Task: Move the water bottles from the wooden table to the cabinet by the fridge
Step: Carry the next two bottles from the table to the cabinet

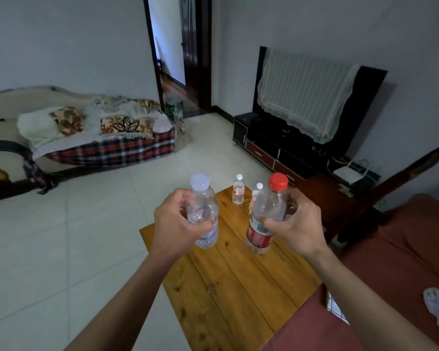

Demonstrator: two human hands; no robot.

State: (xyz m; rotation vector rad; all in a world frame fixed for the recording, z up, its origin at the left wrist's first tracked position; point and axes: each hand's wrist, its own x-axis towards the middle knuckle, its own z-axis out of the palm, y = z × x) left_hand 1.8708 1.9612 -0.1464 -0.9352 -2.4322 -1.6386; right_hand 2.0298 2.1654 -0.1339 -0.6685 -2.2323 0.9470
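Note:
My left hand (174, 224) grips a clear water bottle with a pale cap (204, 211), held above the wooden table (228, 287). My right hand (295, 224) is wrapped around a bigger bottle with a red cap and red label (265, 216), also lifted over the table. Two small white-capped bottles stand at the table's far end: one in plain sight (238, 190), the other (256, 192) partly hidden behind the red-capped bottle. No fridge or cabinet beside one is in view.
A red-brown sofa (390, 274) borders the table on the right. A dark TV stand (276, 145) with a lace-covered TV lines the right wall. A couch with blankets (86, 133) sits at the left. White tile floor (74, 236) leads to an open doorway (173, 59).

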